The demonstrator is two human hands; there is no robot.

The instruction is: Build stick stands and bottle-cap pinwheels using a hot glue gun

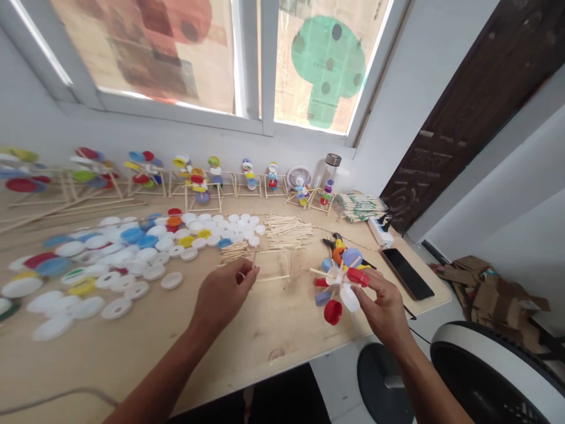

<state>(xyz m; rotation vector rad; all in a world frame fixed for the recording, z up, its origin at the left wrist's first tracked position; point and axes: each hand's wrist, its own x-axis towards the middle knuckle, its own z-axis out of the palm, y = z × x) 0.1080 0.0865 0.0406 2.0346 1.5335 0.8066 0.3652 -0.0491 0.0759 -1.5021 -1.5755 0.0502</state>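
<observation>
Pinched between thumb and finger of the left hand [227, 291], the left end of a stick frame [274, 279] is held over the table [212, 359]; whether its other end is resting on the wood cannot be told. By the right hand [384, 303], a cap wheel [339, 277] is grasped at one of its red caps, near the table's front edge and well apart from the frame.

At the far left, a cable [66, 393] is seen near the front of the table. Much of the surface beyond it is covered by loose caps [147, 254], mostly white, spread almost up to the left hand. Behind them, similar wheels on stick stands [143, 178] are lined up along the wall. Short sticks [232, 253] are partly hidden by the left hand, and a larger stick pile [288, 231] is laid out behind the frame. Farther back are placed a small fan [299, 177] and a bottle [329, 169].

Behind the held wheel, an orange-and-black tool [338, 242] is partly blocked from view. Farther right, a packet of sticks [361, 206], a power strip [380, 232] with plugs inserted and a phone [406, 273] are set out. Cardboard [489, 288] is heaped beyond the table's end.
</observation>
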